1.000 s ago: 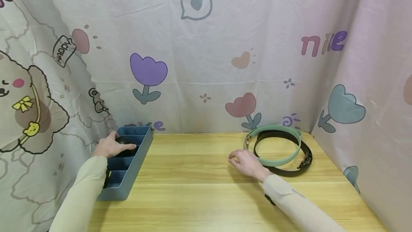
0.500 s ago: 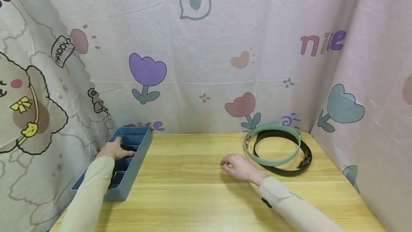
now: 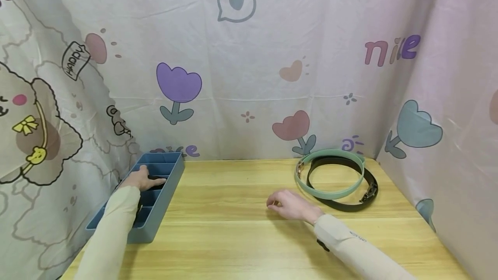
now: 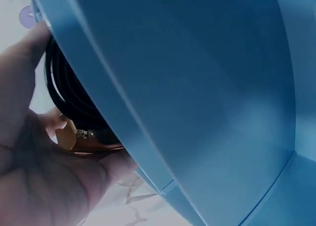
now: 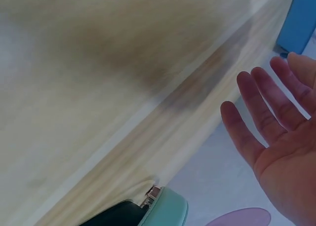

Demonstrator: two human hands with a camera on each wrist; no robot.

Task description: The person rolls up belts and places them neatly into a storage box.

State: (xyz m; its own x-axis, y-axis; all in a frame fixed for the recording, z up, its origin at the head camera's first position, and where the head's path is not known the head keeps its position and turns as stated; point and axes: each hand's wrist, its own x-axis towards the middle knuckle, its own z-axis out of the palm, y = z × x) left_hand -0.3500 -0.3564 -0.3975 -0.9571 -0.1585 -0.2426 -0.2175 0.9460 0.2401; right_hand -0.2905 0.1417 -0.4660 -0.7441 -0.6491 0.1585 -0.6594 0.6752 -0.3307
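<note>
My left hand (image 3: pixel 136 179) reaches into a middle compartment of the blue divided box (image 3: pixel 165 202). Between its thumb and fingers is a coiled black belt (image 4: pixel 71 90) with a gold-toned buckle (image 4: pixel 84 137); the box wall hides part of the coil in the left wrist view. My right hand (image 3: pixel 292 205) hovers over the table with loosely bent fingers and nothing in them. Nearest to it lie a looped mint-green belt (image 3: pixel 330 195) and a looped black belt (image 3: pixel 346 207), which overlap at the right.
The box stands at the left of the wooden table (image 3: pixel 225 237), close to the patterned curtain (image 3: pixel 241 68). Several dividers split it into compartments. Something dark shows in a nearer compartment, partly behind the left sleeve (image 3: pixel 110 232).
My left hand has lowered the coiled black belt deeper into the compartment, then barely moved. My right hand has drifted slightly left and nearer. The two looped belts have stayed put.
</note>
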